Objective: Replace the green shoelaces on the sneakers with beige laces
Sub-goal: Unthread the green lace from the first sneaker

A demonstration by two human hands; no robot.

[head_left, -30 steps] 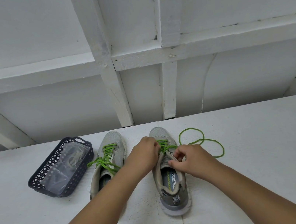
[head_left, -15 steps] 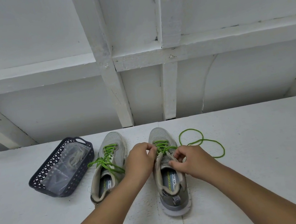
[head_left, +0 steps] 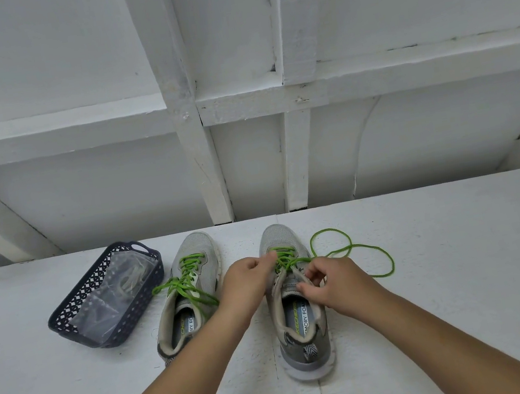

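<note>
On the white tabletop (head_left: 453, 285), backed by a white-painted wall of boards and beams (head_left: 198, 159), two grey sneakers stand side by side with toes pointing away from the person. At the far left sits a dark lattice basket (head_left: 75, 307) holding a clear plastic bag (head_left: 120, 293) with pale laces inside, well apart from the hands. Just right of it, the left sneaker (head_left: 185, 293) keeps its green lace (head_left: 187, 281) threaded and loosely tied, and the left forearm crosses over its heel side, hiding part of it. Both bare forearms reach forward from the bottom edge and converge on the right sneaker (head_left: 300, 320). Its green shoelace (head_left: 351, 247) is partly undone, threaded only through the eyelets nearest the toe, while a long free length lies in loops on the table to the shoe's right. The left hand (head_left: 248, 282), knuckles up, has fingers curled and pinches the lace at the lacing on the shoe's left edge. The right hand (head_left: 337, 283) is curled too, thumb and fingertips pinching at the right eyelet row by the tongue; whether it grips lace or flap cannot be told.
</note>
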